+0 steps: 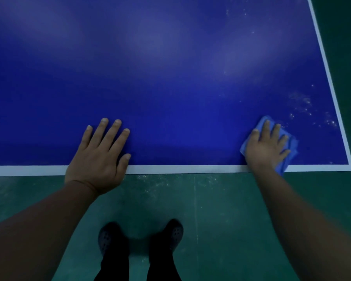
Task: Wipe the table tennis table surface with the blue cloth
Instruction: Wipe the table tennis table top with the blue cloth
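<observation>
Risk, as judged: white specks [304, 110] near right border pushed off the corner onto green floor [221, 209], or missed. Blue cloth [292, 145] folded, rumpled, at near-right corner of table [170, 78], pressed under right hand [266, 148], 5 fingers spread. Left hand [98, 157] flat, fingers splayed wide, holding nothing.

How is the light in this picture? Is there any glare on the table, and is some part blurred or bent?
Head view: dim light overall; pale, soft glare patches on the far part of the table. The shoes are smeared and dark. The white edge line and the right side line lean, as from a wide-angle lens. The left hand, right hand and blue cloth look fairly sharp.
</observation>
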Tool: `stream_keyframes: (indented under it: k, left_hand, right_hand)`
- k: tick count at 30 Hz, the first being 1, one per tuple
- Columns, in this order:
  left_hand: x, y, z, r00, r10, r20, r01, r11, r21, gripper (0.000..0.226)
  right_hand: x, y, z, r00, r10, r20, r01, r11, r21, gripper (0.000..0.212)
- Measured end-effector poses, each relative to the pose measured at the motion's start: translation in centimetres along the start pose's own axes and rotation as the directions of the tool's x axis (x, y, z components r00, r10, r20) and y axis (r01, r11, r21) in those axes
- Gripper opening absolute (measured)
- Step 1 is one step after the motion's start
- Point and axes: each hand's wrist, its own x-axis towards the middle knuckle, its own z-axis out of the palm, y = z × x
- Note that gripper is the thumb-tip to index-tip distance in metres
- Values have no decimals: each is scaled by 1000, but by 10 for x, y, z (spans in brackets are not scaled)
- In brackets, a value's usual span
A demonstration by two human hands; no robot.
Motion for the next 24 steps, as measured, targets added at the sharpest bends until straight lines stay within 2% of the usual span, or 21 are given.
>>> stream_keyframes:
  k: [1,2,3,4,6,7,8,9,10,12,13,15,16,17,18,19,20,21,22,23,24]
  left_hand:
    - [0,0,-1,1000,2,-6,-2,1000,-1,65]
    - [0,1,-1,1000,2,-11,-2,1000,-5,65]
    - [0,2,-2,1000,2,-14,-3,1000,-9,65]
    - [0,2,-1,1000,1,-16,-1,1000,-12,65]
    - [0,2,-1,1000,-8,-17,8,1000,-12,65]
    - [0,2,-1,1000,-13,-18,13,1000,-15,65]
    - [-1,3,-2,999,-22,-25,21,999,-29,65]
    - [-1,6,-2,999,-30,-39,28,998,-52,65]
    - [-2,12,-3,998,-28,-54,23,997,-78,65]
    - [0,34,-2,997,14,-76,-22,993,-117,64]
    - [2,48,-1,996,40,-84,-51,990,-128,62]
    - [13,78,4,992,73,-102,-88,984,-152,60]
    - [21,93,7,991,67,-112,-85,983,-164,60]
    - [29,108,9,992,43,-117,-64,982,-179,60]
    - [38,121,11,993,4,-118,-27,981,-193,61]
    - [46,132,13,993,-41,-113,17,979,-203,62]
    - [52,141,16,991,-82,-107,59,977,-205,64]
    - [58,147,18,989,-113,-100,92,976,-197,66]
    - [61,150,20,988,-129,-84,112,977,-180,69]
    - [63,152,21,989,-136,-61,124,979,-159,71]
    - [63,153,22,989,-141,-41,134,981,-139,72]
  right_hand:
    - [-10,-16,3,1000,6,-5,-6,1000,6,57]
    - [-24,-34,8,998,-56,-7,56,998,3,56]
    - [-41,-52,16,983,-184,-8,184,983,-11,56]
    - [-62,-68,24,931,-364,-6,364,931,-30,56]
    - [-95,-80,33,718,-693,64,696,718,-31,57]
    - [-96,-72,34,632,-770,87,774,632,-30,58]
    - [-84,-58,32,612,-785,98,790,612,-35,60]
    - [-65,-39,28,662,-745,84,749,659,-62,62]
    - [-42,-15,24,753,-655,59,658,747,-97,65]
    - [6,37,7,931,-364,35,365,924,-110,65]
    - [23,56,-3,980,-197,33,199,978,-61,61]
    - [34,66,-11,998,53,25,-53,998,29,57]
    - [29,57,-8,996,88,14,-88,995,36,56]
    - [19,42,-2,999,32,3,-32,999,25,56]
    - [4,25,6,994,-110,-13,110,994,6,57]
    - [-16,9,14,951,-308,-16,308,951,-17,58]
    - [-35,-2,21,850,-526,12,526,850,-39,60]
    - [-47,-4,25,716,-695,67,698,715,-41,60]
    - [-46,0,23,612,-784,104,790,612,-31,60]
    - [-31,10,17,585,-801,127,809,587,-20,60]
    - [-7,25,12,632,-766,118,774,631,-49,63]
